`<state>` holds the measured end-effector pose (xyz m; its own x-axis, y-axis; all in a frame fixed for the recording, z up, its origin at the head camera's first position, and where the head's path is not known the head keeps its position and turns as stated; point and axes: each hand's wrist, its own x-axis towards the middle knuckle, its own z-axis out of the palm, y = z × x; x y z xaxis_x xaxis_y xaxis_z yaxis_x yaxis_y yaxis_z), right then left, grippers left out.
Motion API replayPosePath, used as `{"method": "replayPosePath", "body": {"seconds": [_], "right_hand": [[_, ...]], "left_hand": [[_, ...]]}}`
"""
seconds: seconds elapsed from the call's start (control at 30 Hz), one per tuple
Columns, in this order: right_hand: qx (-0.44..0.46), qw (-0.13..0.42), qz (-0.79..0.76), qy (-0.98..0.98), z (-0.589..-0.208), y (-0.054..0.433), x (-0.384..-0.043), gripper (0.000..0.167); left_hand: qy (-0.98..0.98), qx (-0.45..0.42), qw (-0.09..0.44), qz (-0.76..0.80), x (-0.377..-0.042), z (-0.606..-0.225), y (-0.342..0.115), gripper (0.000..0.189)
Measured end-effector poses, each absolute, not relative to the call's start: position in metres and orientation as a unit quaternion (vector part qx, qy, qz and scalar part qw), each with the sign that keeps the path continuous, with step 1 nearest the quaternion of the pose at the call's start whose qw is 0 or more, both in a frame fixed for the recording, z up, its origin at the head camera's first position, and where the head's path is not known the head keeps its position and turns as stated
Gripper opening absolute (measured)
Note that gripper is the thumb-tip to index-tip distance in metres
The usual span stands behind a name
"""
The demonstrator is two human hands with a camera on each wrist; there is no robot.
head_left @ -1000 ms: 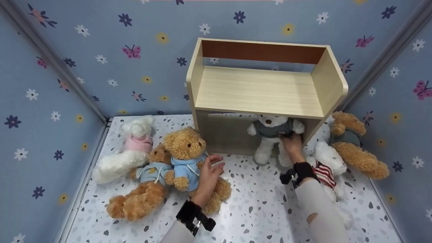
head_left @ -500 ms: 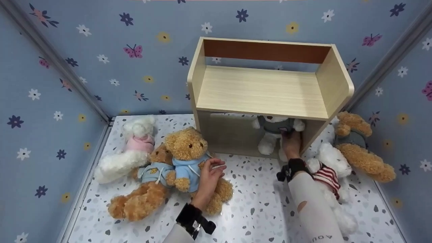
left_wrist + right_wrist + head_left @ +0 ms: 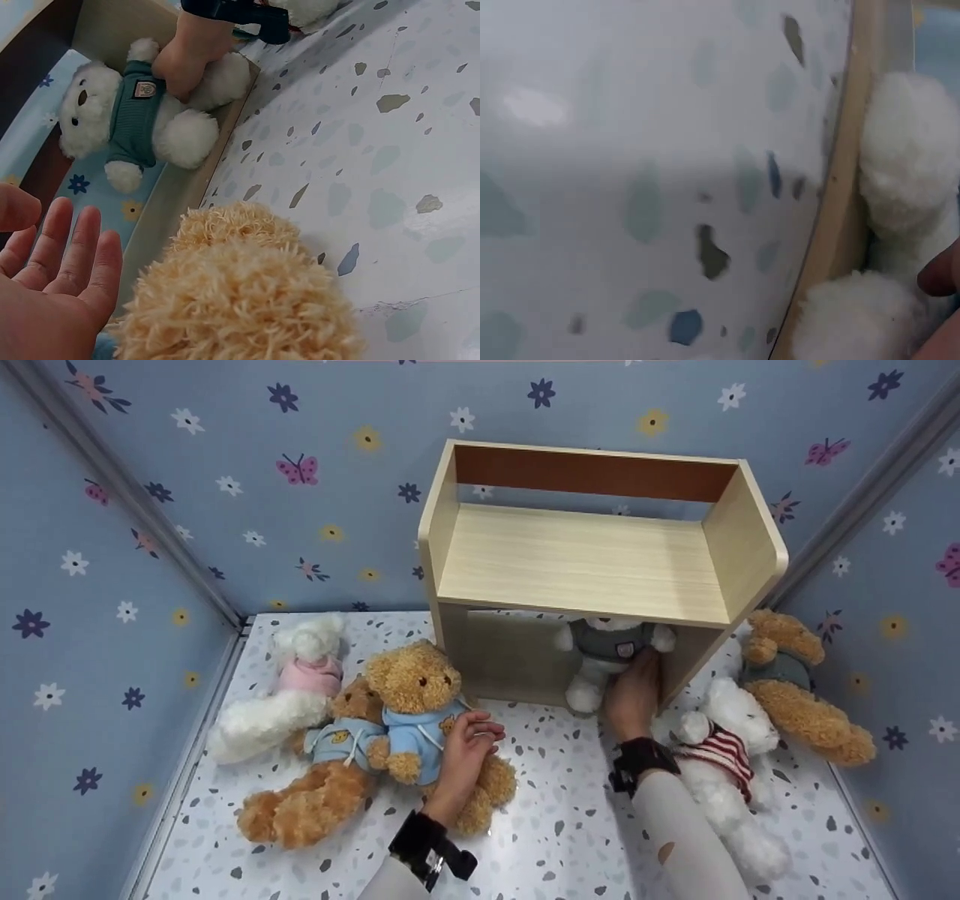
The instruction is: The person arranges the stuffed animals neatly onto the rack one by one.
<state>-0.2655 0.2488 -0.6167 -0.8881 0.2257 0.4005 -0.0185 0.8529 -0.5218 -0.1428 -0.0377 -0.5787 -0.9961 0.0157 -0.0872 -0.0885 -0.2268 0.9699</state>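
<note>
A white bear (image 3: 604, 649) in a sweater sits upright toward the right of the lower compartment of a wooden shelf unit (image 3: 577, 559). From the head, the upper board hides most of its face and the sweater looks dark grey; the left wrist view shows the eyes and nose whole, a knit that reads green, and a square patch (image 3: 145, 89) on the chest.

The right hand (image 3: 634, 701) touches the bear low on its body, beside a leg. Its fingers are largely hidden against the fur, so I cannot tell whether they grip or only press. The right wrist view adds a foot (image 3: 911, 146) near the wooden front edge and a fingertip (image 3: 939, 274) against the leg.

The left hand (image 3: 463, 754), well apart from the right, is at the large tan bear (image 3: 416, 739) in a blue hoodie. Its fingers are relaxed, and the left wrist view shows them holding nothing.

Only the head view takes in the bear in pink (image 3: 309, 679) and the smaller brown bear (image 3: 341, 746) on the left of the speckled table (image 3: 555, 810), and the tan bear (image 3: 799, 697) at far right, beside the striped-shirt bear (image 3: 724, 765).
</note>
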Motion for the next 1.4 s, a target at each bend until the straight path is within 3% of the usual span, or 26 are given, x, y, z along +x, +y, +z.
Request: {"method": "replayPosePath", "body": {"seconds": [0.23, 0.53, 0.77, 1.07, 1.23, 1.4], "right_hand": [[-0.02, 0.314, 0.155, -0.936, -0.623, 0.234, -0.237, 0.057], [0.061, 0.305, 0.216, -0.926, -0.623, 0.233, -0.202, 0.051], [0.102, 0.339, 0.241, -0.904, -0.628, 0.242, -0.197, 0.047], [0.108, 0.322, 0.233, -0.911, -0.622, 0.247, -0.19, 0.052], [0.119, 0.319, 0.233, -0.911, -0.621, 0.249, -0.185, 0.061], [0.128, 0.319, 0.231, -0.91, -0.619, 0.251, -0.18, 0.061]], "left_hand": [[0.621, -0.034, 0.037, 0.782, -0.142, -0.58, -0.041, 0.028], [0.63, -0.036, 0.033, 0.775, -0.141, -0.582, -0.052, 0.029], [0.637, -0.043, 0.021, 0.77, -0.141, -0.583, -0.057, 0.031], [0.651, -0.031, 0.001, 0.759, -0.138, -0.575, -0.059, 0.031], [0.693, 0.034, -0.054, 0.718, -0.134, -0.568, -0.068, 0.027], [0.722, 0.095, -0.16, 0.667, -0.135, -0.571, -0.086, 0.024]]}}
